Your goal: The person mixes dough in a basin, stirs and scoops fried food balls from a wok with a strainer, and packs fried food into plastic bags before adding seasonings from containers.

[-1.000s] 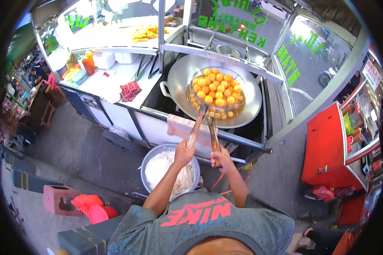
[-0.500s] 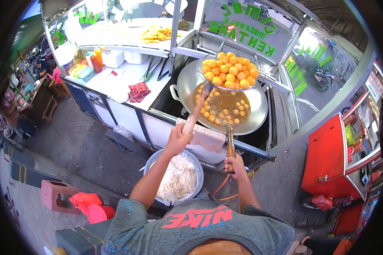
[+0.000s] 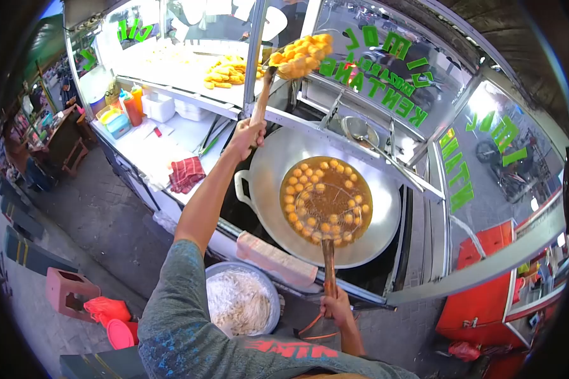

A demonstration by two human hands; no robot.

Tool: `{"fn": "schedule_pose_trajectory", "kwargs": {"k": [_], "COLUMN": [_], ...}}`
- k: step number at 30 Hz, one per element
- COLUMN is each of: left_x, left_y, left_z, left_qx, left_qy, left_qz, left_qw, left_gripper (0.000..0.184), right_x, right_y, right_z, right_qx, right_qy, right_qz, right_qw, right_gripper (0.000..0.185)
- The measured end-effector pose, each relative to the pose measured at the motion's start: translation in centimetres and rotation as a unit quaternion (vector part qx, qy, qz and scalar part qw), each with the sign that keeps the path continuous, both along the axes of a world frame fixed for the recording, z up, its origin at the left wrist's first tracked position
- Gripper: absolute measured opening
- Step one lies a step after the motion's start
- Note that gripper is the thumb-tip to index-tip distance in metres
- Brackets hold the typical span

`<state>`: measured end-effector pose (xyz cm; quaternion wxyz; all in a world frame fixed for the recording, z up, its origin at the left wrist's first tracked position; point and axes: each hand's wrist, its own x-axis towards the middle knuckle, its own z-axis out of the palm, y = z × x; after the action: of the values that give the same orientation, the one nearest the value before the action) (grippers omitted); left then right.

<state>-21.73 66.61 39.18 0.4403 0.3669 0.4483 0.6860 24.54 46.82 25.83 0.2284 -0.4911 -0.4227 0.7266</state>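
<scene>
My left hand (image 3: 246, 138) is wrapped round the wooden handle of a strainer piled with orange fried balls (image 3: 301, 55), raised at the upper middle beside the glass case. In my right hand (image 3: 338, 306) is the wooden handle (image 3: 329, 268) of a second wire strainer (image 3: 330, 211), whose round head rests in the brown oil. Several more balls (image 3: 303, 180) float in that oil, around and over the wire. The oil lies in the bottom of a wide metal wok (image 3: 265, 208) set into the cart.
Yellow fried pieces (image 3: 226, 71) lie in the case at the upper left. A red cloth (image 3: 186, 175), tongs (image 3: 216, 134) and sauce bottles (image 3: 131, 108) are on the white counter. Below the cart stands a basin of white flour (image 3: 241, 303). A red cabinet (image 3: 474, 309) stands at the right.
The loaded strainer in my left hand has moved up and left, away from above the wok. My right hand's strainer remains in the oil. The view has shifted too.
</scene>
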Motion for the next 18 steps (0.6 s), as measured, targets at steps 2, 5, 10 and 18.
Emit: {"fn": "schedule_pose_trajectory", "kwargs": {"k": [2,5,10,18], "left_x": [-1.2,-3.7,-6.9,-8.2], "left_y": [3.3,7.6,11.6,15.3], "left_z": [0.6,0.5,0.8,1.6], "left_qx": [-0.019,-0.037,-0.004,0.073], "left_qy": [-0.073,-0.177,-0.288,-0.502], "left_qz": [-0.003,-0.044,-0.105,-0.223], "left_qw": [0.997,0.983,0.952,0.833], "left_gripper": [0.013,0.011,0.012,0.015], "right_x": [0.2,0.7,0.8,-0.1], "right_y": [0.6,1.4,2.6,4.0], "right_z": [-0.5,-1.8,-2.9,-2.2], "right_qx": [-0.001,0.002,-0.017,0.006], "right_qy": [0.001,-0.006,0.014,0.012], "right_qz": [0.009,0.015,0.004,0.007], "right_qw": [1.000,1.000,1.000,1.000], "right_gripper": [0.042,0.041,0.040,0.042]}}
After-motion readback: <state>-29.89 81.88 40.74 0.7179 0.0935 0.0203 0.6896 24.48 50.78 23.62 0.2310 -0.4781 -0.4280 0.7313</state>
